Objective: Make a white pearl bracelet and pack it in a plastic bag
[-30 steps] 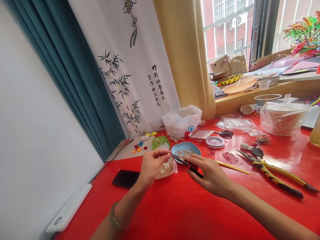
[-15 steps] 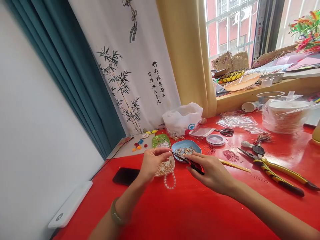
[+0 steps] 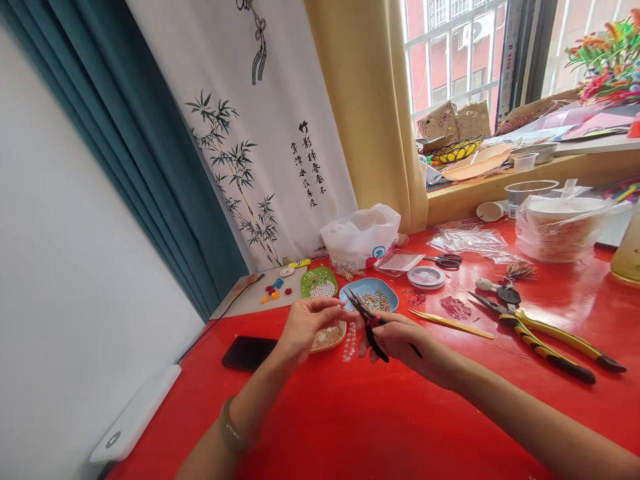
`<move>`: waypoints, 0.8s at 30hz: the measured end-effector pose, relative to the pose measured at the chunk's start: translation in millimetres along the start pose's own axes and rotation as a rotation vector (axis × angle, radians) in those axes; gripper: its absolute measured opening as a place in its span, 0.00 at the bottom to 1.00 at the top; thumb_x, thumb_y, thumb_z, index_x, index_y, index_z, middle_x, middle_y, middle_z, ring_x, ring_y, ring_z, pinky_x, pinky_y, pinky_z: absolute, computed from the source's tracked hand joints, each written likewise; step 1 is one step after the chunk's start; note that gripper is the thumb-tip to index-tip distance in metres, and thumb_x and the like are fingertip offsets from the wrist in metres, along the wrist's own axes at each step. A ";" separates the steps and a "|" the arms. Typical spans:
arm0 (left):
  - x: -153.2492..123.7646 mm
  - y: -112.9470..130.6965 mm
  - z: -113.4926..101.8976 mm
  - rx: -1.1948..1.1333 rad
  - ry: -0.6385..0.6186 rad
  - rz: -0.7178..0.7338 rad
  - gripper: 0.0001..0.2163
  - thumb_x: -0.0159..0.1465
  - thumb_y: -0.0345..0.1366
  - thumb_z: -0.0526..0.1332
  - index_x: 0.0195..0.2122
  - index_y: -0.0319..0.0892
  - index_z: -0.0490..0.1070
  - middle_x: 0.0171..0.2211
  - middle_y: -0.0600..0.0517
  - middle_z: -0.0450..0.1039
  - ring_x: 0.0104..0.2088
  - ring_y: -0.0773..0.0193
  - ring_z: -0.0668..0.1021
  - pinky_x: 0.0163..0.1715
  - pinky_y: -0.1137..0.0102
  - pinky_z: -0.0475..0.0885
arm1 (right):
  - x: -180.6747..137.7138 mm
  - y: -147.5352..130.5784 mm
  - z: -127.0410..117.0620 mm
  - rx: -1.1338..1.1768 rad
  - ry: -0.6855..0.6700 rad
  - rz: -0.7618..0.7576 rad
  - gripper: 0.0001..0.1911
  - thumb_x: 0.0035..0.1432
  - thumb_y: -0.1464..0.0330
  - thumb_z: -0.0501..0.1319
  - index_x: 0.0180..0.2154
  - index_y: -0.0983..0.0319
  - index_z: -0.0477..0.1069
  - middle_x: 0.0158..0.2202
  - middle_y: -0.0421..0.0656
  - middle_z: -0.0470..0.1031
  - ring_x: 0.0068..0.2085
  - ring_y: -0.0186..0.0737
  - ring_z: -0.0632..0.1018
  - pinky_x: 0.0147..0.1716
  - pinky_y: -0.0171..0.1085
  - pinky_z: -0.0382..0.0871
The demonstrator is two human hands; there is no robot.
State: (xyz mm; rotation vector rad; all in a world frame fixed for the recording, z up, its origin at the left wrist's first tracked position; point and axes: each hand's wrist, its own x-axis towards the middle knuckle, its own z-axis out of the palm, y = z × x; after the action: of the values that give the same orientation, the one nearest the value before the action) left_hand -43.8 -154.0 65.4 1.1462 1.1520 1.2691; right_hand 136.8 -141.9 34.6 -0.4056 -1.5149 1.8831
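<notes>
My left hand [image 3: 310, 323] is closed in a pinch over the cream tray [image 3: 327, 340] of small gold beads. A string of white pearl beads [image 3: 349, 343] hangs down from near its fingertips, its upper end hidden between the hands. In my right hand [image 3: 400, 337] is a pair of long-nose pliers [image 3: 369, 317] with black handles, the jaws pointing up and left above the blue dish [image 3: 393, 287] of gold beads. The tips of the pliers stand apart from the left fingertips. Behind them sits a green dish [image 3: 310, 275] with white beads.
To the right lie yellow tweezers [image 3: 453, 323], large yellow-black pliers [image 3: 555, 340], scissors [image 3: 445, 261] and a roll in a round case [image 3: 426, 277]. A black phone [image 3: 249, 353] rests at the left. A white plastic bag [image 3: 360, 233] stands at the back.
The pliers have turned upward, away from the left fingertips, and their handles have spread. The hanging pearl string has swung right and narrowed. The view has shifted slightly.
</notes>
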 end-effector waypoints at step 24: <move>1.1 0.4 1.7 -0.170 0.001 -0.168 0.12 0.40 0.32 0.70 0.26 0.34 0.74 0.23 0.49 0.75 0.23 0.73 0.74 0.26 0.80 0.68 | -0.3 -10.6 -4.7 0.126 -0.036 -0.022 0.11 0.42 0.69 0.54 0.32 0.63 0.67 0.28 0.44 0.68 0.30 0.37 0.67 0.31 0.37 0.58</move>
State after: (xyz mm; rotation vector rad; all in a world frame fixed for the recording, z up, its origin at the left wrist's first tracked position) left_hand -42.1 -152.9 65.9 0.9047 1.0946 1.2132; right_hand 143.3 -137.6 43.3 -0.2974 -1.4087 1.9654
